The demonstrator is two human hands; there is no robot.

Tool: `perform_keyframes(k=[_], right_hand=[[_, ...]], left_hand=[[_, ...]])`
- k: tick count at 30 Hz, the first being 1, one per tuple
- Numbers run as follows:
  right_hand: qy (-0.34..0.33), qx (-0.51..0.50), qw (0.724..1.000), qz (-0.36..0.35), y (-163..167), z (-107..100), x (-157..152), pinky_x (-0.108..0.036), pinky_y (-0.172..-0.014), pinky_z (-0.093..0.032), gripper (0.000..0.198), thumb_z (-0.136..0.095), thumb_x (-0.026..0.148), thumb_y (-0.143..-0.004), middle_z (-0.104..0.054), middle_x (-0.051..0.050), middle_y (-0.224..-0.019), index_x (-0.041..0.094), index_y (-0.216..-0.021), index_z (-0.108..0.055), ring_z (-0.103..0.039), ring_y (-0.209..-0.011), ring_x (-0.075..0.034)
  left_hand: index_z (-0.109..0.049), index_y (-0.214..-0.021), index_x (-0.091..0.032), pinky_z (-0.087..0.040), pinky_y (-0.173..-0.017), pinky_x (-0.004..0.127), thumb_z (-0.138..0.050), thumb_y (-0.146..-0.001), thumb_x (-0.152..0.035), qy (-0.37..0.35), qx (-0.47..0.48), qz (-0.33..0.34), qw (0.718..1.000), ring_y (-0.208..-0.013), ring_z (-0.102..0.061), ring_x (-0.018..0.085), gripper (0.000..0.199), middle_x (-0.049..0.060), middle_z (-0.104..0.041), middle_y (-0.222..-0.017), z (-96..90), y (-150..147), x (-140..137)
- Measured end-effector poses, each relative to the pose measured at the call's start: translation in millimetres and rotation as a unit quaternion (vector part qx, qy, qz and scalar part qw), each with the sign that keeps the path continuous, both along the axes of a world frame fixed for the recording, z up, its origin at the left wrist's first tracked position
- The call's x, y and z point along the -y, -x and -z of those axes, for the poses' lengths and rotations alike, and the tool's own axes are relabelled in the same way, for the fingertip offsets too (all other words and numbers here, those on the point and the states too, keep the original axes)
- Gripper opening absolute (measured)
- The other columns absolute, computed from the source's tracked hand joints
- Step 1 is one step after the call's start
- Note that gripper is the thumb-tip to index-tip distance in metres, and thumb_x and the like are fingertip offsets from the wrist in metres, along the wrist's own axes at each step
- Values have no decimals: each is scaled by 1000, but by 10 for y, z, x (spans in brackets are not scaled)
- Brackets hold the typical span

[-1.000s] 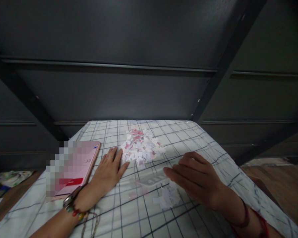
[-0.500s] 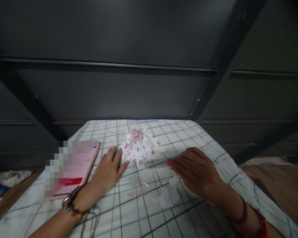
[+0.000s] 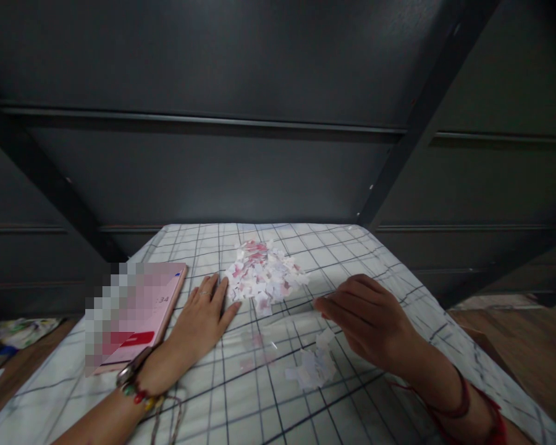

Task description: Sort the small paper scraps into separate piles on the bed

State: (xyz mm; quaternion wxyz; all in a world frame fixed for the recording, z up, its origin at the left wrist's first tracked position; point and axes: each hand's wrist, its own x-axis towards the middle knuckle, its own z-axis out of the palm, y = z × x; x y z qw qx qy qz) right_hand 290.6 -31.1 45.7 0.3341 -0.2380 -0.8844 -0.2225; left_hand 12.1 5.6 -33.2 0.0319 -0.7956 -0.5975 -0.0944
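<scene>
My left hand (image 3: 204, 315) lies flat on the checked cloth, fingers stretched and thumb apart. Its fingertips are at the left edge of a heap of torn white and pink paper scraps (image 3: 269, 275). On the right, my right hand (image 3: 368, 321) is raised a little, its fingers pressed together in a pinch. A faint edge of a clear plastic bag (image 3: 259, 349) runs toward those fingertips and appears to be held there. A few pink bits show through the plastic. Close to the right hand is a smaller cluster of white paper scraps (image 3: 312, 368).
A pink tablet (image 3: 141, 318) with a partly blurred screen lies left of my left hand. The white checked tablecloth (image 3: 333, 247) covers the table up to a dark panelled wall (image 3: 213, 173). Wooden floor (image 3: 523, 346) shows at the right.
My right hand has shifted very slightly to the right, and the plastic edge near its fingertips has moved a little. The last digit on the tablet screen has changed. My left hand stays put.
</scene>
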Motion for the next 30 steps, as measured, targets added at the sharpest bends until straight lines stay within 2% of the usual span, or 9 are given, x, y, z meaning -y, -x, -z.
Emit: perform_keyframes(k=[4, 9, 14, 17, 23, 27, 30], right_hand=[[6, -5, 1000, -16, -19, -19, 8, -29, -62, -41, 12, -49, 5, -83, -63, -2, -69, 13, -90, -56, -48, -65, -12], [-17, -13, 1000, 8, -63, -54, -2, -29, -61, -41, 13, -50, 4, -82, -62, -3, -66, 12, -89, -57, -47, -64, -13], [33, 3, 999, -11, -31, -70, 28, -28, -59, -39, 12, -47, 5, -84, -59, -1, -63, 13, -86, -57, -45, -61, -12], [14, -10, 1000, -19, -6, -47, 30, -28, -60, -40, 12, -48, 4, -83, -60, -2, -65, 12, -89, -56, -46, -63, -12], [-44, -4, 999, 9, 62, 49, -10, -30, -64, -41, 14, -50, 5, -83, -63, -3, -70, 10, -95, -56, -49, -67, -14], [-34, 4, 999, 1, 109, 45, 15, -30, -65, -43, 12, -48, 6, -84, -63, -3, -70, 10, -91, -58, -50, -67, -13], [-16, 10, 1000, -5, 98, 10, 41, -29, -63, -42, 12, -47, 7, -84, -62, -2, -67, 10, -89, -58, -49, -65, -12]], left_hand=[[-39, -130, -7, -30, -102, 48, -31, -90, -48, -18, 10, 9, 1000, -128, -32, 33, 58, 22, -37, -137, 28, 16, -8], [-40, -129, -5, -30, -102, 49, -32, -90, -47, -18, 17, 10, 1000, -126, -34, 34, 58, 24, -38, -136, 28, 14, -6], [-39, -130, -5, -29, -102, 48, -32, -90, -47, -8, 24, 5, 1000, -128, -32, 34, 58, 24, -36, -137, 32, 11, -2], [-39, -129, -7, -30, -102, 49, -32, -90, -48, -17, 30, 8, 999, -128, -32, 33, 57, 22, -37, -137, 46, 17, -5], [-40, -128, -10, -30, -101, 50, -32, -90, -48, -33, 38, 14, 999, -128, -32, 32, 54, 20, -39, -136, 44, 18, -6], [-40, -128, -7, -30, -101, 51, -31, -90, -47, -22, 33, 15, 999, -128, -32, 34, 56, 23, -39, -136, 40, 21, -5], [-41, -128, -9, -31, -100, 52, -32, -90, -47, -37, 44, 18, 998, -127, -33, 34, 54, 22, -39, -135, 59, 31, -6]])
